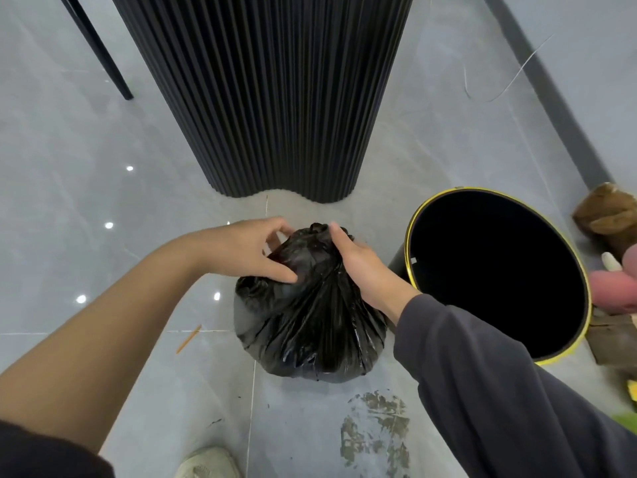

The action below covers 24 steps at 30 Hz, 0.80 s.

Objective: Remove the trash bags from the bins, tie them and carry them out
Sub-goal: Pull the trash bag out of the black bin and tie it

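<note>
Bag (310, 322) is out of the bin (499, 270) and sitting on the floor (103, 201), pretty much dead centre. The bin is just beside it at 3 o'clock and the column (269, 98) is at 12.

Both hands are up at the gathered neck. Left hand (248, 251) comes in from 9, thumb dug into the plastic, fingers curled on the top bunch. Right hand (358, 267) comes in from 3, wrapped round the neck.

Looks like mid-tie to me, but I can't tell if a knot's actually formed. My worry is that the plastic looks thin and pulled tight, so a hard yank could rip the neck. A half-done knot could also slip once it's lifted and dump everything.
</note>
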{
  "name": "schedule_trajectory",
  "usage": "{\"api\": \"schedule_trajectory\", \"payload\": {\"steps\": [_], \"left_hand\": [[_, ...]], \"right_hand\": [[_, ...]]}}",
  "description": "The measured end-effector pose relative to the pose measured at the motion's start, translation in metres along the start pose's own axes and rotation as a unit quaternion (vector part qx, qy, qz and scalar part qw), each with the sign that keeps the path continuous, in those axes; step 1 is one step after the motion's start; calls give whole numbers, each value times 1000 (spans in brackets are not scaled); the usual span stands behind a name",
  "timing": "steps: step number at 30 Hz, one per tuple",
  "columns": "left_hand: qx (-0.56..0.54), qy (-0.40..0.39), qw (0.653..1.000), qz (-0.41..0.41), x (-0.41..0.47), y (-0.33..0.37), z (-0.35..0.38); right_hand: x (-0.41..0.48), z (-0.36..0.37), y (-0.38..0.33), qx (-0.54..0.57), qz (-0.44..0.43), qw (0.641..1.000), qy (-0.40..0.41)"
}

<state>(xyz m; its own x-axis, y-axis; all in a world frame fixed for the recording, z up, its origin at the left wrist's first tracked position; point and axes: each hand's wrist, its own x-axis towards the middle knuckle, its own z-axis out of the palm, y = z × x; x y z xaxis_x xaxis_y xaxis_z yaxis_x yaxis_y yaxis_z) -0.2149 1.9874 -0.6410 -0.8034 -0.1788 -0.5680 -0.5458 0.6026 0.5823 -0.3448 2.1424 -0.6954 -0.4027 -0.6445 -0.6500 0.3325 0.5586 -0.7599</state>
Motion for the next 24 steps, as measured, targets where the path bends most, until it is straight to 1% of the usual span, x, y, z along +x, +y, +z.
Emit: {"api": "schedule_trajectory", "payload": {"steps": [1, 2, 3, 5, 6, 7, 9, 11, 13, 15, 17, 20, 24], "left_hand": [[42, 26, 999, 1, 1, -2, 1], [51, 55, 997, 5, 3, -2, 1], [30, 76, 997, 11, 5, -2, 1], [-52, 88, 995, 17, 9, 2, 0], [-88, 82, 992, 24, 10, 6, 0], [-115, 75, 990, 32, 11, 10, 0], [-151, 82, 984, 45, 14, 14, 1], [-151, 101, 982, 46, 15, 11, 0], [-129, 103, 985, 41, 13, 8, -4], [-109, 99, 988, 46, 12, 8, -7], [-90, 107, 988, 58, 13, 12, -10], [-75, 109, 988, 78, 19, 22, -14], [-73, 81, 989, 99, 31, 28, -4]], "right_hand": [[0, 0, 1, -4, 3, 1000, -13], [0, 0, 1, -17, 0, 999, -30], [-1, 0, 1, -46, -20, 997, -57], [-3, 0, 0, -148, -69, 982, -100], [-4, 2, -1, -187, -89, 973, -99], [-3, 3, 1, -202, -105, 970, -81], [0, 5, 3, -175, -130, 976, -22], [3, 4, 4, -143, -130, 981, 13], [4, 2, 3, -128, -139, 982, 12], [2, 2, 0, -75, -142, 987, -15], [-3, 3, -2, -24, -114, 991, -60], [-5, 3, 0, -5, -39, 993, -110], [-7, 8, 3, -5, 26, 994, -110]]}}
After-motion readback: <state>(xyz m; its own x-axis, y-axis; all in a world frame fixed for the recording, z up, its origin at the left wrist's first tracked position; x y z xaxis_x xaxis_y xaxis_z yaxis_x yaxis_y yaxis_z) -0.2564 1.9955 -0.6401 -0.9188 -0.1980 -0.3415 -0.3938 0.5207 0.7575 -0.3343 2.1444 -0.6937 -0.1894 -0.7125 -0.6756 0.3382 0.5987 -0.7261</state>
